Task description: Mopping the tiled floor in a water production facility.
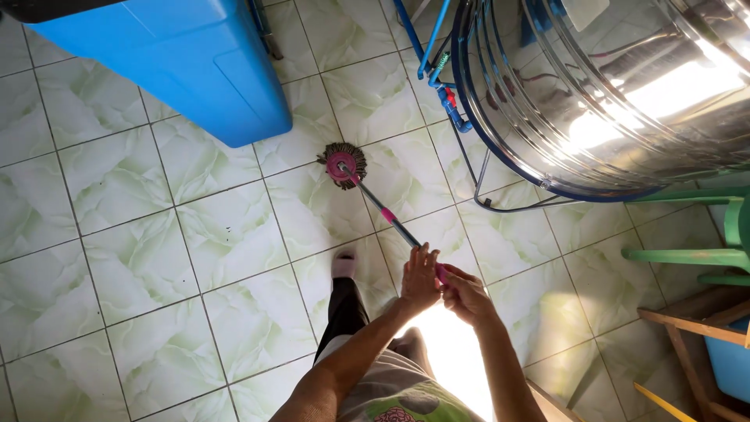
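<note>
Two hands on one mop [373,195], basically. The mop runs diagonally across the tiled floor [141,258]: round stringy head w/ a pink hub sits flat on a tile just off the corner of the blue bin [195,62], and the thin metal pole w/ a pink collar midway comes back up to the person. Left hand [419,275] is wrapped around the pole near its top end, fingers curled shut on it. Right hand [462,291] is just behind, touching the left, closed over the pink grip at the very end.

Handling-wise, imo it's a light thing: skinny stiff pole, small head. The strands look soft and floppy, prob drag a bit if wet, can't tell if they are. Best hold is where the hands already are, one on the end grip, one a bit lower on the pole for leverage. Bare metal could be slick, the pink bits look grippier.

Around it: big shiny steel tank [625,86] on a blue frame w/ blue pipes at the right, green chair [703,254] and a wooden frame [687,328] toward the right edge. Person's foot in a pink slipper [344,263] is planted on the floor between mop head and hands.
</note>
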